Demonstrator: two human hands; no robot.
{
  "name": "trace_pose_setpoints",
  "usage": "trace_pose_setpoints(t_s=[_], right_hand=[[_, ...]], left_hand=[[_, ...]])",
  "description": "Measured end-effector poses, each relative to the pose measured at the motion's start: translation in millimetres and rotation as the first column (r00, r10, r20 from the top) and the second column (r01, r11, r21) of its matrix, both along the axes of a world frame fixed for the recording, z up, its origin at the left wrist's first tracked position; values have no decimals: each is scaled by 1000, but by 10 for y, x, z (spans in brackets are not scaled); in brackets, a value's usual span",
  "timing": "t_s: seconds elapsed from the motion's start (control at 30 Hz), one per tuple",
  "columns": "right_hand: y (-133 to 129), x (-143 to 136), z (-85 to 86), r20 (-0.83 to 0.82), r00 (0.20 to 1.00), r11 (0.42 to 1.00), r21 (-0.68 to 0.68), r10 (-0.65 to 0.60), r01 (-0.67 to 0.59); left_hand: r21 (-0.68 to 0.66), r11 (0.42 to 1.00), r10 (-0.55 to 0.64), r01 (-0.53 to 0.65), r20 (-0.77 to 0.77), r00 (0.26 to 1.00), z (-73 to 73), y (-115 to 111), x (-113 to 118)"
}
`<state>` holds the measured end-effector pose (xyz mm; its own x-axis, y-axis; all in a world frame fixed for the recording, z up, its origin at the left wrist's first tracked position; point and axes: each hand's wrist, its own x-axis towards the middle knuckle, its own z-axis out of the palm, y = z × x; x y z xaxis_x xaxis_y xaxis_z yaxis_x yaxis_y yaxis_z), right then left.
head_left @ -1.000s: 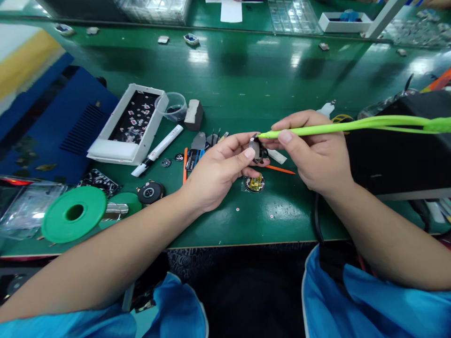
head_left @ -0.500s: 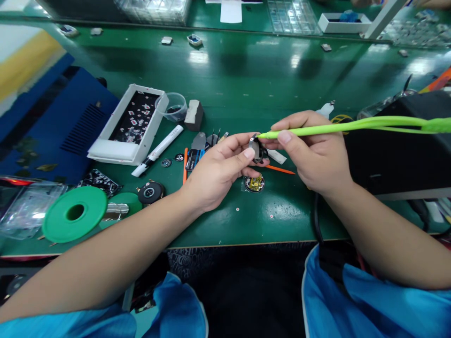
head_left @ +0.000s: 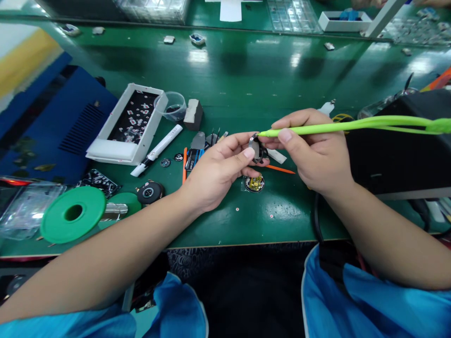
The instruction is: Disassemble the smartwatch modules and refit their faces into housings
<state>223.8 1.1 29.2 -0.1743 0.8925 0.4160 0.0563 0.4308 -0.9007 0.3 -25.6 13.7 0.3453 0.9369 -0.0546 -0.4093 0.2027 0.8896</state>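
A small round dark part (head_left: 257,148) is pinched between the thumb and fingers of my left hand (head_left: 225,164). My right hand (head_left: 312,150) grips a bright green pen-like tool (head_left: 317,127), its tip touching or very close to the part's top edge. From the tool's rear end a green strap runs off to the right. Beneath my hands, a round piece with yellow inside (head_left: 254,183) lies on the green table (head_left: 218,230). An orange stick (head_left: 282,169) and a white piece (head_left: 276,156) are partly hidden by my fingers.
To the left stand a white tray of small parts (head_left: 155,126), a clear cup (head_left: 176,112), a grey block (head_left: 193,115), a white marker (head_left: 158,149) and a green spool (head_left: 73,213). A large black box (head_left: 398,150) stands at the right.
The view has shifted very slightly. Both hands keep their hold on the part and the tool, with the tool's tip at the same edge.
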Motion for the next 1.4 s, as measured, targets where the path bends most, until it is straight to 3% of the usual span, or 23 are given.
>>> trace_pose_setpoints(t_s=[0.53, 1.07, 1.4], right_hand=[[-4, 11, 16, 59, 998, 999, 45, -17, 14], [-54, -16, 44, -75, 997, 997, -78, 7, -13], [-56, -20, 48, -68, 998, 994, -106, -3, -5]], left_hand=[[-35, 999, 12, -11, 29, 1000, -3, -1, 1], [-47, 998, -34, 38, 78, 996, 29, -1, -10], [-59, 997, -40, 45, 83, 996, 57, -1, -13]])
